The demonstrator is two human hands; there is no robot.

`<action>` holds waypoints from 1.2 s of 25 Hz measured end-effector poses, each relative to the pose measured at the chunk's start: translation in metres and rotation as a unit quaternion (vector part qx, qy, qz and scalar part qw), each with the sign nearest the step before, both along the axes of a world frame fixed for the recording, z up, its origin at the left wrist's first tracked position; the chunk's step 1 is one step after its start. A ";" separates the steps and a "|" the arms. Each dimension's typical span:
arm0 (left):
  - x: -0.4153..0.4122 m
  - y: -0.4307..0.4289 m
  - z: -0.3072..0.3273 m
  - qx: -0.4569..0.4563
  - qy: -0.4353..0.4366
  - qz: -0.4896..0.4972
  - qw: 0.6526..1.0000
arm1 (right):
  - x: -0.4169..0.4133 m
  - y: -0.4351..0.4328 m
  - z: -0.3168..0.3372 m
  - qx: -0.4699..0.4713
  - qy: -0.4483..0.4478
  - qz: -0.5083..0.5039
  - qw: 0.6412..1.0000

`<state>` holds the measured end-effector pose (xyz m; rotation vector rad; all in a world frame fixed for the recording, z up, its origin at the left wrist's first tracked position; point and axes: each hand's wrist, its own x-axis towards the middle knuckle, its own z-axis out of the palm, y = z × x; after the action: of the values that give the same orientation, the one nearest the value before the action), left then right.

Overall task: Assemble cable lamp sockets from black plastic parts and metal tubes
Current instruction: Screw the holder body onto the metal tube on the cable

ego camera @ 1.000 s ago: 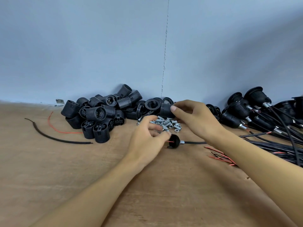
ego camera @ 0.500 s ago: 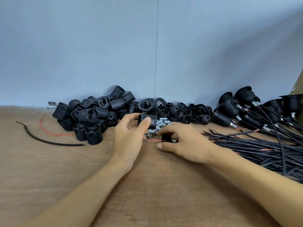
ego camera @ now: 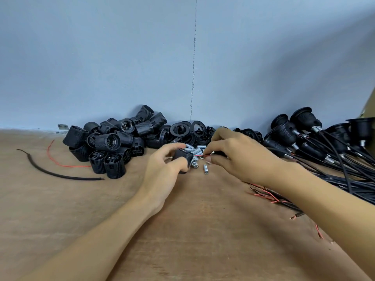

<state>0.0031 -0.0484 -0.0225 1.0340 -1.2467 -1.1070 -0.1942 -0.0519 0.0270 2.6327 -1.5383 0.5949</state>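
Light: soft, even, fairly bright
Shadow: blue wall (ego camera: 334, 57) darkens toward 2 o'clock
Distortion: wide-angle bowing at 3 and 9 o'clock
Focus: slightly soft throughout

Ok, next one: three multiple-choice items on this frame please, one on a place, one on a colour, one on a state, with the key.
1. Where does the heap of cabled sockets lie? A) far left B) far right C) centre
2. What colour is the thin wire pinched by the right hand? A) red B) green C) white
3. What is the left hand doing? A) lying flat B) gripping a black socket body C) hanging idle
Key: 1 B, it lies beyond the right forearm; 2 A, a red strand leaves the pinch; 3 B, it curls round the body.
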 end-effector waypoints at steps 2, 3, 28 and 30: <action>-0.003 0.004 -0.001 -0.011 -0.084 -0.030 0.996 | -0.007 0.001 0.001 0.002 0.013 0.011 1.000; -0.004 0.006 -0.002 -0.021 -0.119 -0.044 0.992 | -0.011 0.003 -0.003 0.018 0.005 0.018 1.000; -0.010 0.007 -0.017 -0.212 -0.265 -0.047 0.939 | -0.022 0.026 -0.035 0.108 -0.202 0.023 0.973; -0.010 0.007 -0.017 -0.232 -0.284 -0.041 0.929 | -0.021 0.026 -0.036 0.089 -0.157 0.047 0.982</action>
<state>-0.0070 -0.0413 -0.0400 0.9647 -1.9183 -0.5232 -0.2148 -0.0256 -0.0095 2.8694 -1.6185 0.9642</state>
